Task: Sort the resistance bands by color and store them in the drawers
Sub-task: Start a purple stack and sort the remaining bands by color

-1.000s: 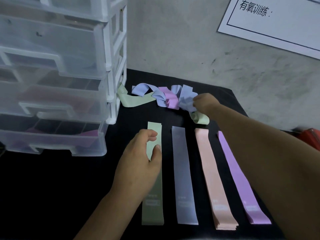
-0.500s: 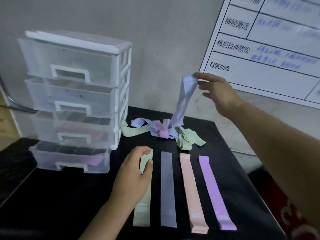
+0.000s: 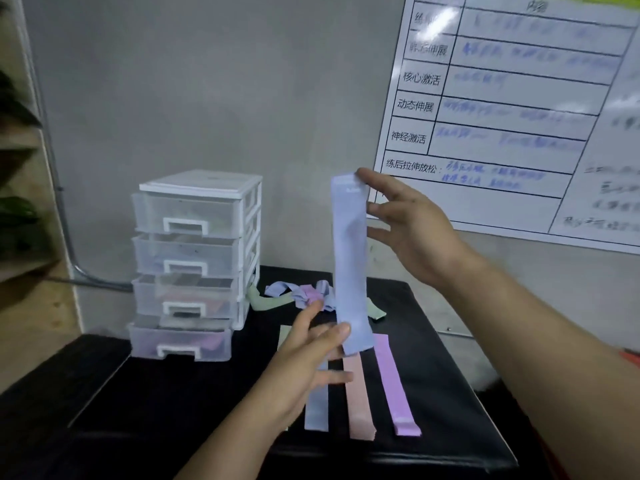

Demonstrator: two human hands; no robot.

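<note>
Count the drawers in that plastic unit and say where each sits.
4, stacked one above another: top drawer, second drawer, third drawer, bottom drawer, which sticks out a little. None looks hidden.

Black tabletop (image 3: 166,403) bears a translucent white-framed drawer unit (image 3: 194,265), a tangled band heap (image 3: 304,295), flat blue band (image 3: 316,410), peach band (image 3: 360,403), purple band (image 3: 393,386)
</note>
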